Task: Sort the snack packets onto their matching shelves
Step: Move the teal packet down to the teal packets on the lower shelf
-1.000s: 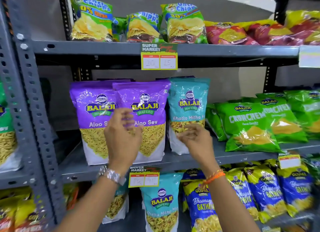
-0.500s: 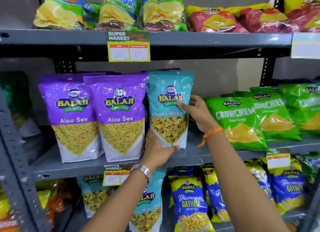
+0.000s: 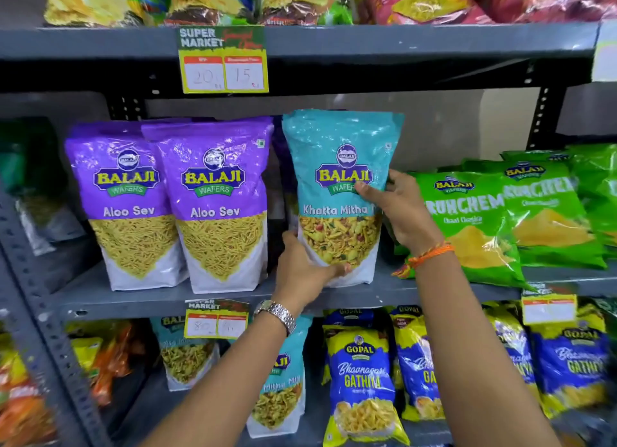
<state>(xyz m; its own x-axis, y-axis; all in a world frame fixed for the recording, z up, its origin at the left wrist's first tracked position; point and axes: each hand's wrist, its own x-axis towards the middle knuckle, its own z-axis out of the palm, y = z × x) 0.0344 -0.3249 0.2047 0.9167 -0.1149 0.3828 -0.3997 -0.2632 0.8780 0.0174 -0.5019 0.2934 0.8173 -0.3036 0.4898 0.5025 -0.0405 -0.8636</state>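
A teal Khatta Mitha packet (image 3: 337,139) stands upright on the middle shelf (image 3: 140,299), right of two purple Aloo Sev packets (image 3: 217,199). My left hand (image 3: 303,269) grips its lower left corner, thumb up the side and fingers across the front bottom. My right hand (image 3: 397,212) holds its right edge at mid-height, thumb over the logo. More teal Khatta Mitha packets (image 3: 277,400) stand on the shelf below, partly hidden by my left forearm.
Green Crunchem packets (image 3: 480,219) lean just right of my right hand. Blue-yellow Gopal Gathiya packets (image 3: 360,379) fill the lower shelf at right. Chips and red packets (image 3: 427,2) line the top shelf. Price tags (image 3: 223,62) hang on the shelf edges. A grey upright (image 3: 30,299) stands at left.
Both hands left the Aloo Sev packets and took hold of the teal packet, left at the bottom, right on the side. The view moved closer and shifted right.
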